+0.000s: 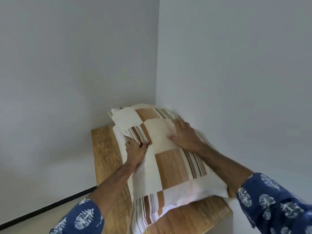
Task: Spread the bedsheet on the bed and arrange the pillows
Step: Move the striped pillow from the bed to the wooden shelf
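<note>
A pillow (170, 164) in a cream, tan and brown-striped patchwork cover lies on a wooden surface (108, 154) in the corner of the room. A second pillow or folded cloth of the same pattern seems to lie under it, its end (145, 215) sticking out at the front. My left hand (136, 149) pinches a fold of the cover at the pillow's left side. My right hand (184, 134) rests flat on the top of the pillow near the right wall, fingers spread. No bed or bedsheet is in view.
Pale grey walls (236, 65) meet in a corner right behind the pillow. The wooden surface's front edge (219, 217) is at the lower right. A light floor with a dark skirting strip (42, 208) runs along the left wall.
</note>
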